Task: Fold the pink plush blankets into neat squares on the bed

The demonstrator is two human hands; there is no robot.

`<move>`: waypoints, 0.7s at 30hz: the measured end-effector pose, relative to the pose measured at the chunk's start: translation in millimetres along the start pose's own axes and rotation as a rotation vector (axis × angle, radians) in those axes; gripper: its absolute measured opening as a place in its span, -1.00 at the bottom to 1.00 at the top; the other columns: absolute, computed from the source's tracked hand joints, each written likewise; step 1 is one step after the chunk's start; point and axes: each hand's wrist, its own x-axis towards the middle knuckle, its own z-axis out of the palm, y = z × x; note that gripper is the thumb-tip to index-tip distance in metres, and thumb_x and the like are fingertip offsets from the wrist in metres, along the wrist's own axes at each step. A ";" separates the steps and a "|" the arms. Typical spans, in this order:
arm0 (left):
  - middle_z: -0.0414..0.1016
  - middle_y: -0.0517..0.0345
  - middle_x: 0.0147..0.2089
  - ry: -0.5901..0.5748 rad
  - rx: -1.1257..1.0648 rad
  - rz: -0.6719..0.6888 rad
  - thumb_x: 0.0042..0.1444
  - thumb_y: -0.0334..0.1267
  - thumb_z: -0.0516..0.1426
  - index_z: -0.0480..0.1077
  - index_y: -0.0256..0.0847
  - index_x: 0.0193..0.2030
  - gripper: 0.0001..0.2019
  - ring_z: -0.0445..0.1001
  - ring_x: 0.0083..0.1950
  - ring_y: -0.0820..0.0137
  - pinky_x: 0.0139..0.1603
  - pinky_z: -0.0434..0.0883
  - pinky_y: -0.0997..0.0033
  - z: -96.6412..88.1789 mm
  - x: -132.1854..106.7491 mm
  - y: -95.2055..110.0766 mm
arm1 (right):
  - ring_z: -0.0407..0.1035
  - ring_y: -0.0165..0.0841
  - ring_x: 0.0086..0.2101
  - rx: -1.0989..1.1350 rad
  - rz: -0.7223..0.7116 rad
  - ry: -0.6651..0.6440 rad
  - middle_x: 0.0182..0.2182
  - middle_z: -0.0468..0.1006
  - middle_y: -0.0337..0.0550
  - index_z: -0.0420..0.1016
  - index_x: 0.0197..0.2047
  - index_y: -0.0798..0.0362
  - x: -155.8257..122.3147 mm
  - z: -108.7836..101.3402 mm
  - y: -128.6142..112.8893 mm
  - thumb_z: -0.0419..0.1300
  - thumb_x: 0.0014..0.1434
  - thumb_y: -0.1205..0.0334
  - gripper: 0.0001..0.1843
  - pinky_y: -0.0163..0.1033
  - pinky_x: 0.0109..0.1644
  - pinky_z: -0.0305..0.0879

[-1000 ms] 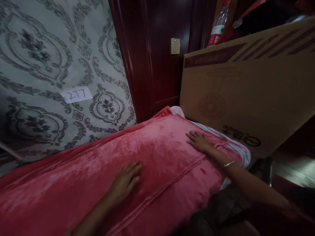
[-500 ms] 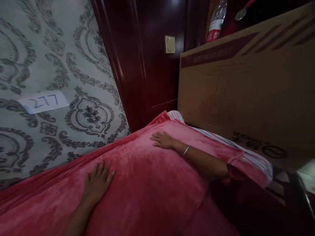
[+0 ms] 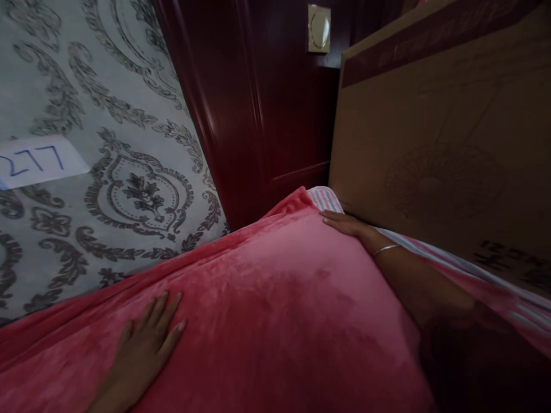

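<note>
A plush red blanket [image 3: 275,298] covers the bed in front of me. My left hand [image 3: 144,338] lies flat on it at the lower left, fingers spread and holding nothing. My right hand [image 3: 346,222] rests flat at the blanket's far right edge, fingers stretched out, a thin bangle on the wrist. A striped sheet [image 3: 325,198] shows just beyond that hand, under the blanket's corner.
A large cardboard box [image 3: 443,143] stands close on the right, against the bed. A dark red wooden door [image 3: 267,109] with a small square plate [image 3: 319,28] is behind. Patterned wallpaper [image 3: 94,115] on the left carries a paper label reading 277 [image 3: 37,160].
My left hand slid leftward and nearer to me over the blanket. My right hand moved along the blanket to its far right edge by the striped sheet. The view moved closer to the box.
</note>
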 end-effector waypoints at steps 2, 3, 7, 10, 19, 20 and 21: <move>-0.05 0.02 0.55 -0.016 0.006 -0.014 0.29 0.05 -0.17 0.04 -0.13 0.50 -0.32 -0.10 0.56 0.05 0.41 0.10 -0.28 -0.1 0.6 -0.3 | -0.08 -0.23 0.42 0.013 -0.018 0.006 0.45 0.06 -0.18 0.10 0.49 -0.08 1.2 2.3 3.8 -0.16 0.41 -0.21 -0.29 -0.02 0.50 -0.17; -0.06 0.03 0.55 -0.032 0.008 -0.025 0.29 0.05 -0.18 0.03 -0.15 0.51 -0.31 -0.11 0.56 0.05 0.41 0.10 -0.27 -1.0 0.7 0.8 | -0.08 -0.24 0.42 0.011 -0.019 0.007 0.45 0.06 -0.17 0.10 0.49 -0.06 1.4 3.7 4.4 -0.15 0.41 -0.21 -0.28 -0.03 0.50 -0.17; -0.09 -0.01 0.56 -0.058 0.009 -0.054 0.30 0.05 -0.18 0.02 -0.16 0.51 -0.31 -0.13 0.56 0.03 0.42 0.06 -0.30 -9.2 -1.0 12.3 | -0.05 -0.24 0.42 -0.013 0.001 0.029 0.44 0.10 -0.15 0.13 0.49 -0.02 -1.5 7.7 0.2 -0.17 0.43 -0.16 -0.30 -0.06 0.49 -0.12; -0.08 -0.05 0.55 -0.053 0.001 -0.069 0.31 0.02 -0.17 0.05 -0.16 0.50 -0.33 -0.12 0.56 0.02 0.42 0.04 -0.31 -16.1 -2.7 22.4 | 0.03 -0.15 0.39 -0.082 0.079 0.071 0.43 0.14 -0.15 0.15 0.47 -0.12 -7.6 2.6 -12.9 -0.18 0.44 -0.11 -0.36 0.13 0.43 0.01; -0.07 -0.17 0.55 -0.042 0.008 -0.071 0.32 -0.02 -0.23 0.06 -0.23 0.50 -0.34 -0.08 0.55 -0.04 0.37 0.07 -0.38 -21.7 1.1 28.8 | -0.08 -0.08 0.42 -0.241 -0.080 0.095 0.45 0.08 -0.04 0.18 0.46 -0.13 -78.2 5.6 -127.4 -0.21 0.45 -0.09 -0.39 0.28 0.40 -0.10; -0.07 -0.16 0.55 -0.043 0.011 -0.065 0.32 -0.02 -0.24 0.06 -0.23 0.50 -0.33 -0.09 0.55 -0.05 0.37 0.07 -0.37 -21.1 1.8 27.9 | -0.12 -0.07 0.43 -0.213 -0.206 0.055 0.46 0.04 -0.07 0.13 0.47 -0.18 -92.2 13.1 -138.7 -0.20 0.44 -0.17 -0.36 0.29 0.41 -0.12; -0.06 -0.16 0.55 -0.041 0.009 -0.058 0.33 -0.01 -0.25 0.07 -0.23 0.49 -0.33 -0.09 0.55 -0.06 0.37 0.08 -0.36 -20.2 2.4 26.7 | -0.14 -0.06 0.43 -0.192 -0.306 0.014 0.47 0.01 -0.11 0.08 0.49 -0.23 -105.9 19.3 -145.7 -0.19 0.42 -0.23 -0.34 0.29 0.42 -0.17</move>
